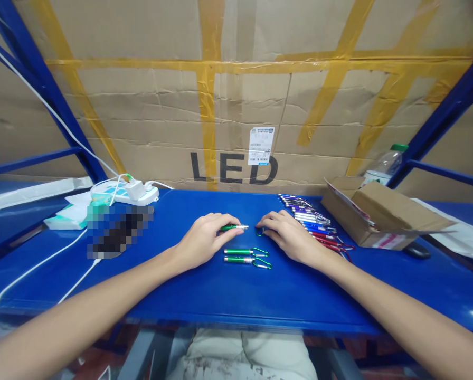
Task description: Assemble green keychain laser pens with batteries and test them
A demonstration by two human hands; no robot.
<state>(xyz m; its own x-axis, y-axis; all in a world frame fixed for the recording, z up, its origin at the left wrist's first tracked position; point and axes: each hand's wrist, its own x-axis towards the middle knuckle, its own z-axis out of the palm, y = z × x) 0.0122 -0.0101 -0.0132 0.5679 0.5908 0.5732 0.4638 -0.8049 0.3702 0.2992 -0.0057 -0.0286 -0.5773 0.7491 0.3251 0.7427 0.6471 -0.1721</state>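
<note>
My left hand [208, 237] pinches a slim green penlight [233, 227] between thumb and fingers, its silver end pointing right. Across a small gap, my right hand [286, 232] has its fingertips closed on a green carabiner clip [259, 231], mostly covered by the fingers. Below the hands, two green penlights lie side by side on the blue table, an upper one [237, 252] and a lower one [238, 259], each with a green carabiner at its right end. Beyond my right hand lies a row of similar penlights in red [327, 241], blue [318, 227], silver [305, 217] and dark colours.
An open cardboard box [387, 216] stands at the right, with a plastic bottle [385, 161] behind it and a black mouse [416, 250] beside it. On the left are a white power strip [141, 196], cables and a blurred-out dark object [120, 232]. A large taped carton [161, 121] forms the back.
</note>
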